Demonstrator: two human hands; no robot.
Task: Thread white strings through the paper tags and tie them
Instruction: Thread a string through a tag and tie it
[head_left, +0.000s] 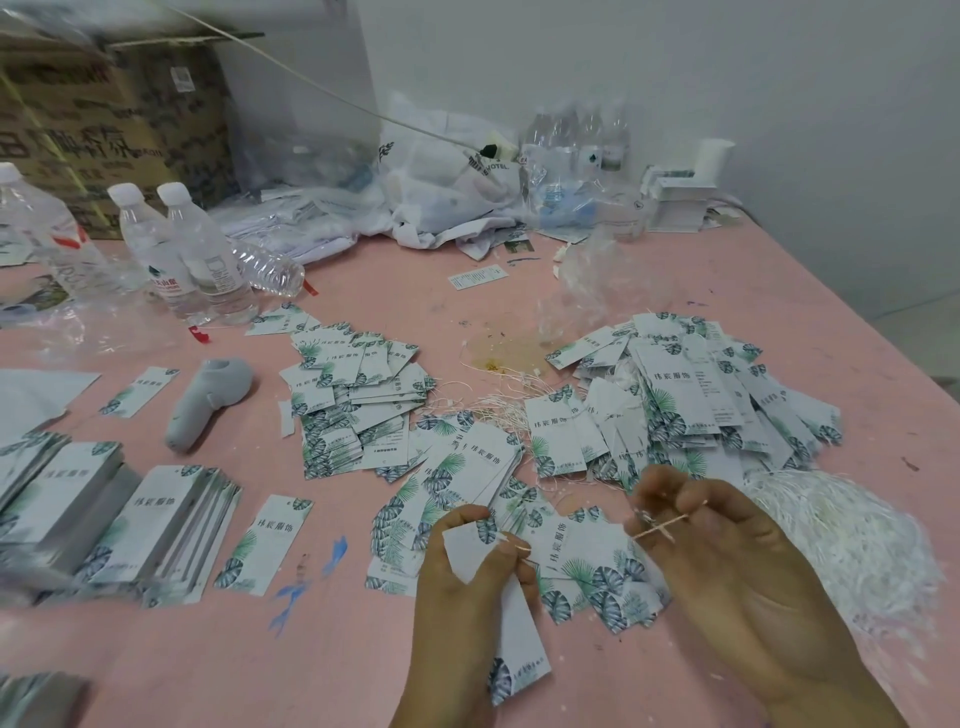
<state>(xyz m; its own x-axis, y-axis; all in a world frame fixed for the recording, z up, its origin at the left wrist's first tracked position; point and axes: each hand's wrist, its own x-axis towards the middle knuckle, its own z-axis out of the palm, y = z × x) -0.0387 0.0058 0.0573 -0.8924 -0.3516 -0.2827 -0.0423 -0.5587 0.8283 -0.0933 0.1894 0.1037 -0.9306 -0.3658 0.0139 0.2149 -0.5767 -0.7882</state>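
My left hand (467, 587) grips a white paper tag with green leaf print (519, 644) near its top end, low in the middle of the view. A thin white string (660, 527) runs from the tag's top toward my right hand (727, 561), which pinches it between curled fingers. Loose tags lie under and behind both hands (587, 566). A bundle of white strings (841, 530) lies to the right of my right hand. More loose strings (493, 405) lie between the tag heaps.
Heaps of leaf-print tags lie at centre (353, 400) and right (691, 395) on the pink table (311, 649). Neat tag stacks (156, 525) sit left. A grey handheld device (208, 400), water bottles (197, 260), plastic bags and a cardboard box (104, 114) stand behind.
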